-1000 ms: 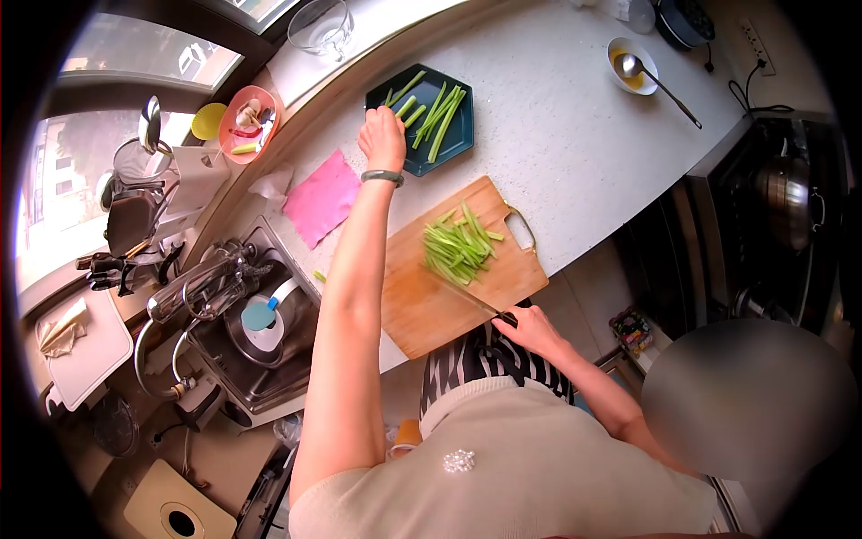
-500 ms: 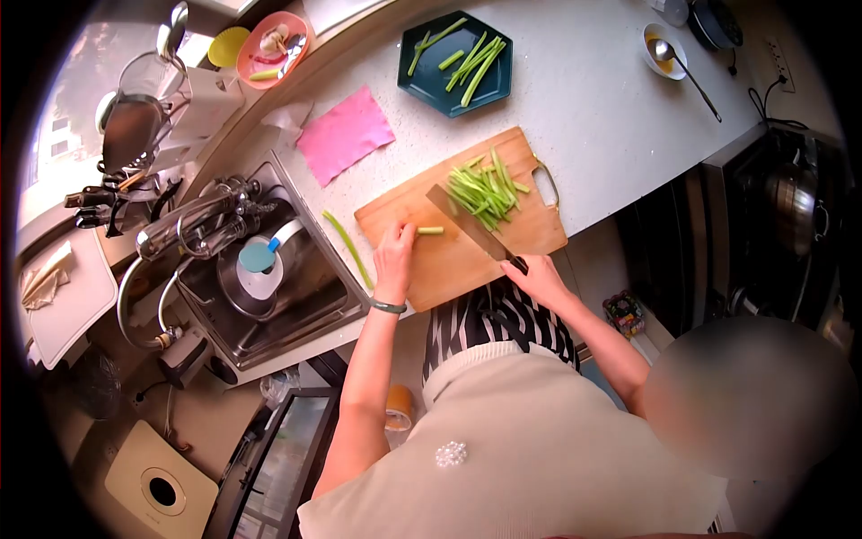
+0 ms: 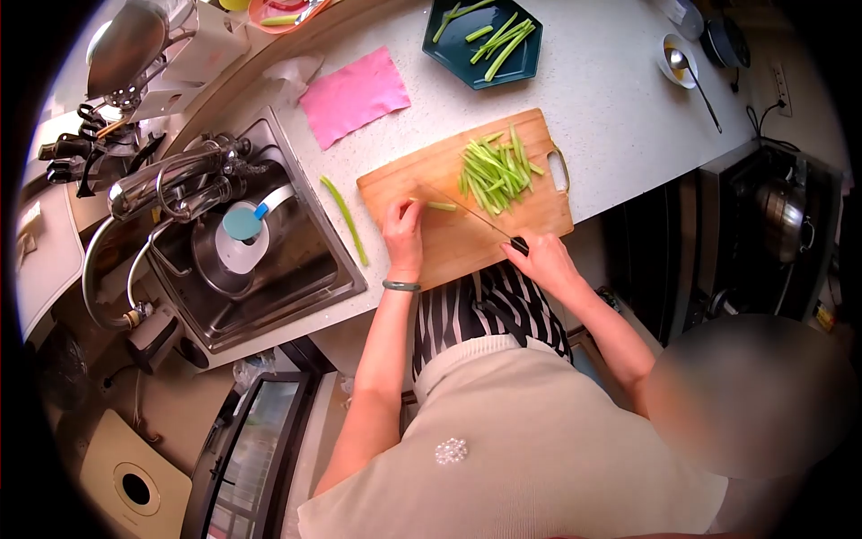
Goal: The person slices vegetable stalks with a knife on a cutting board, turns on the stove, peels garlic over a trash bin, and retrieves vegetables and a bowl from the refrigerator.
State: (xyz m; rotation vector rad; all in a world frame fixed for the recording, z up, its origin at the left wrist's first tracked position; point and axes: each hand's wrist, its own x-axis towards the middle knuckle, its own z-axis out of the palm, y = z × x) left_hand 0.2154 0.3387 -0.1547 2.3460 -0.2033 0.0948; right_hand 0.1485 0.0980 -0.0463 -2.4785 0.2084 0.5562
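My left hand (image 3: 402, 235) is at the left part of the wooden cutting board (image 3: 386, 184), its fingers closed at the near end of a short piece of celery (image 3: 441, 207). My right hand (image 3: 544, 262) grips the black handle of a kitchen knife (image 3: 519, 244) at the board's front edge. The blade is seen nearly edge-on as a thin line, reaching across the board to the celery piece; whether it touches the piece I cannot tell. A pile of cut celery strips (image 3: 498, 175) lies right of the blade. One long celery stalk (image 3: 344, 220) rests on the counter left of the board.
Behind the board are a dark hexagonal plate (image 3: 521, 67) with celery pieces and a pink cloth (image 3: 355, 97). A sink (image 3: 296, 301) with a pot is on the left. Far right, a bowl (image 3: 666, 58) holds a spoon, near the stove (image 3: 754, 171).
The view has shifted slightly. The knife blade has turned from showing its broad side to nearly edge-on, and lies closer to the celery piece. My left hand stays by the piece.
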